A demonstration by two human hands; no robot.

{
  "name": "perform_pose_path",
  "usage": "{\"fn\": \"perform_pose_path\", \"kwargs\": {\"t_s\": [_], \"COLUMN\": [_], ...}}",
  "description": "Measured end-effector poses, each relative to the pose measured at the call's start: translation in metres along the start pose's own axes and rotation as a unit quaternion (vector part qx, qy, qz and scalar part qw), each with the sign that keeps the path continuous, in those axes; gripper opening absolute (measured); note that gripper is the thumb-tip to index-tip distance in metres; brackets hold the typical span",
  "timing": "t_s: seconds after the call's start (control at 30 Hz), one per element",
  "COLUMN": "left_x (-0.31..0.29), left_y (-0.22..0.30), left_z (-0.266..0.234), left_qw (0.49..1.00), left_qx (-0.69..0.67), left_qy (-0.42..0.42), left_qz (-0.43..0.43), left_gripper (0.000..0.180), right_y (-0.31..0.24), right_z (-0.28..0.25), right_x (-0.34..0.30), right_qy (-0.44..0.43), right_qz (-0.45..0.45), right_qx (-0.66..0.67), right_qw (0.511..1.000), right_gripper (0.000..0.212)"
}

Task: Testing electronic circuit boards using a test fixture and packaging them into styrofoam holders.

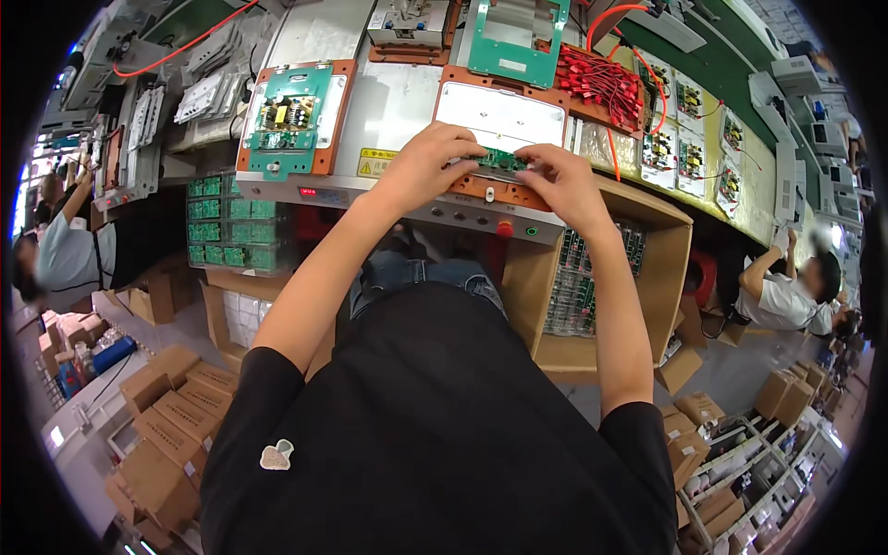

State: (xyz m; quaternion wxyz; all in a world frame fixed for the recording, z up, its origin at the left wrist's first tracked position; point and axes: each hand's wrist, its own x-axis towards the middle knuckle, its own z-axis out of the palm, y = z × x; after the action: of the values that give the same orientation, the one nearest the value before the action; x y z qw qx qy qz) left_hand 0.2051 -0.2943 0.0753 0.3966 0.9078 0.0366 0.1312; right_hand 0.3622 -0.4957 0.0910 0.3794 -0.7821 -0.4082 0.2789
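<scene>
My left hand (430,165) and my right hand (562,183) are at either end of a small green circuit board (502,160), fingers pinched at its edges. The board is over the near side of an orange-brown fixture (495,190) with a white plate (504,113). My fingers partly cover the board's ends, and I cannot tell whether it rests on the fixture. On the left, a second fixture (337,116) carries a green frame (270,160) around a populated circuit board (289,115). Another green frame (499,65) lies beyond the white plate.
Red-tipped leads (599,88) are piled at the right, near several boards on white plates (690,157). A red button (504,228) sits on the machine's front. Below are a cardboard box (661,277) of boards and stacked trays (233,222). People work at both sides.
</scene>
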Motion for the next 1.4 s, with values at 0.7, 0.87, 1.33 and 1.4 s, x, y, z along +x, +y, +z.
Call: {"fn": "perform_pose_path", "kwargs": {"t_s": [0.7,0.87,1.33,1.4], "left_x": [-0.036,-0.047,-0.054,-0.035], "left_y": [0.051,0.044,0.060,0.053], "left_z": [0.067,0.077,0.034,0.050], "left_qw": [0.980,0.970,0.979,0.985], "left_qx": [0.076,0.115,0.078,0.079], "left_qy": [0.185,0.216,0.185,0.151], "left_qz": [-0.008,-0.006,-0.021,-0.035], "left_gripper": [0.025,0.020,0.027,0.025], "right_y": [0.060,-0.054,0.018,0.030], "right_z": [-0.139,-0.103,0.063,0.058], "right_x": [0.242,0.118,-0.064,-0.065], "right_qy": [0.224,0.246,0.230,0.224], "right_qz": [-0.196,-0.206,-0.192,-0.198], "right_qx": [-0.312,-0.104,-0.241,-0.234], "right_qw": [0.902,0.941,0.923,0.925], "right_gripper": [0.048,0.025,0.035,0.035]}}
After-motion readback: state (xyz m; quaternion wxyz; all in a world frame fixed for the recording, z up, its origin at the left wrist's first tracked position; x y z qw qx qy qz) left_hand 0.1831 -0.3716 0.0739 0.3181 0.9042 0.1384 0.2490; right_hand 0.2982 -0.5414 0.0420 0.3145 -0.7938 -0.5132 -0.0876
